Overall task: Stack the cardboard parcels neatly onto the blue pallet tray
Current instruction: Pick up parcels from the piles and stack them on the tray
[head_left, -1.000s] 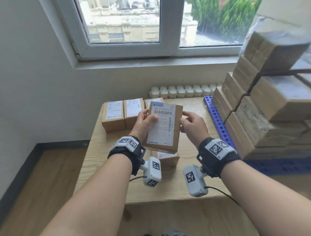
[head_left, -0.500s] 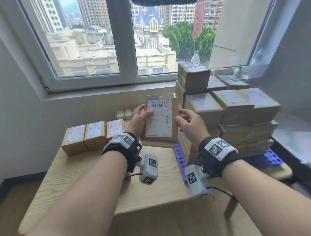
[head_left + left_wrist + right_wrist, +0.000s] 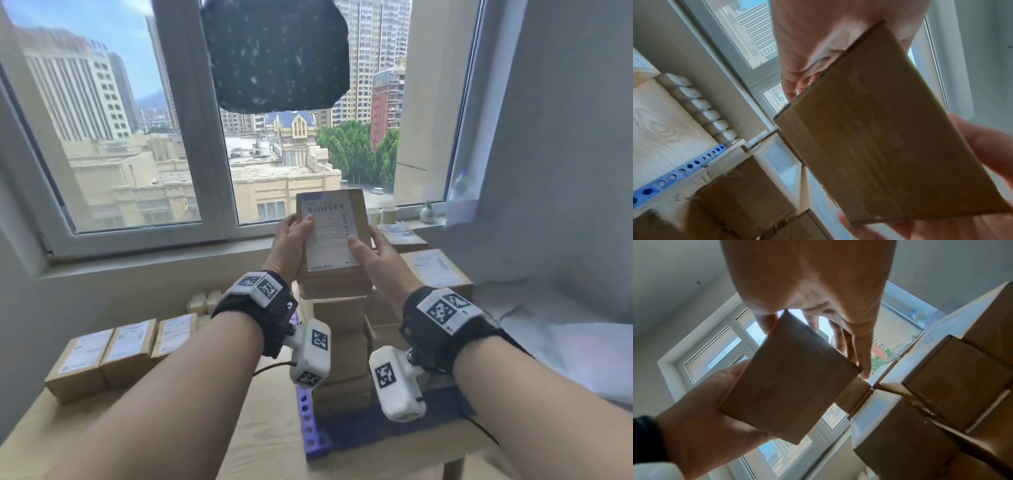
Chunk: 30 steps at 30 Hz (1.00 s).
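Note:
A flat cardboard parcel [image 3: 331,236] with a white barcode label is held between both hands, high above the tall stack of parcels [image 3: 342,329] on the blue pallet tray [image 3: 305,414]. My left hand [image 3: 291,240] grips its left edge, thumb on the label. My right hand [image 3: 373,250] grips its right edge, thumb on the label too. The wrist views show the parcel's plain brown underside [image 3: 885,134] [image 3: 789,384] with fingers beneath it. The stack [image 3: 937,394] sits just below and to the right.
Three labelled parcels [image 3: 113,353] stand in a row on the wooden table [image 3: 239,428] at the left. A row of small white bottles [image 3: 701,104] lines the wall. More stacked parcels [image 3: 435,270] lie behind right. The window sill [image 3: 404,212] holds cups.
Both hands have lifted the parcel up and to the right, from over the table to above the top of the stack. The head view has tilted upward.

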### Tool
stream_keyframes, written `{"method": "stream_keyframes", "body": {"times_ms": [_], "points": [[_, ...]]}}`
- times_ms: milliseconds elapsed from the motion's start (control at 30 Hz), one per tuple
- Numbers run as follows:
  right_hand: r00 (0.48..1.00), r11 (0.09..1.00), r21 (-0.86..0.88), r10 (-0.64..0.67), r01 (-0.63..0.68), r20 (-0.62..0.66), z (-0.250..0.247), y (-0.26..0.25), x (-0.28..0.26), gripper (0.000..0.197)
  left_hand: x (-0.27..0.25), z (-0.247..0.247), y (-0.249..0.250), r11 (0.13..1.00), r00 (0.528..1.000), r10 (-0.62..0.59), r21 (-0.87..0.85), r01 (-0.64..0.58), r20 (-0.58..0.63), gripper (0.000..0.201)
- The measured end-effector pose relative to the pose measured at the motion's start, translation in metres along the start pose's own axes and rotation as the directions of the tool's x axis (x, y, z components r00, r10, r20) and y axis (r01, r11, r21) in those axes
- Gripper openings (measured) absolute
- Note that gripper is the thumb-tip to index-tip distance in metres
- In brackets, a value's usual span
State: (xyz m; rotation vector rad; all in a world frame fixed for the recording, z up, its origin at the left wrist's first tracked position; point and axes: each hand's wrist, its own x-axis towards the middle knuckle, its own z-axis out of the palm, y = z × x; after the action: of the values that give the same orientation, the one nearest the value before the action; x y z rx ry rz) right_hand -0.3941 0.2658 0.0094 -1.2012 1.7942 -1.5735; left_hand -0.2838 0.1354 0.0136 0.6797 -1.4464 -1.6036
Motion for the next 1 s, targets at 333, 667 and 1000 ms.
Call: {"method": "stream_keyframes", "body": {"times_ms": [333, 667, 1000], "points": [[0.998, 0.997, 0.071, 0.029, -0.025, -0.06, -0.062, 0.002, 0.072, 0.072, 0.066, 0.065, 0.012, 0.971, 0.983, 0.095, 0.204, -0.126, 0.155, 0.039], [0.996, 0.997, 0.073, 0.044, -0.038, -0.079, -0.089, -0.005, 0.184, 0.066, 0.169, 0.092, 0.034, 0.919, 0.984, 0.119, 0.362, -0.159, 0.132, 0.024], [0.964, 0.976, 0.046, 0.215, -0.211, -0.159, -0.092, 0.035, 0.256, 0.05, 0.238, 0.06, -0.014, 0.392, 0.998, 0.062, 0.919, -0.052, 0.03, 0.057]]}}
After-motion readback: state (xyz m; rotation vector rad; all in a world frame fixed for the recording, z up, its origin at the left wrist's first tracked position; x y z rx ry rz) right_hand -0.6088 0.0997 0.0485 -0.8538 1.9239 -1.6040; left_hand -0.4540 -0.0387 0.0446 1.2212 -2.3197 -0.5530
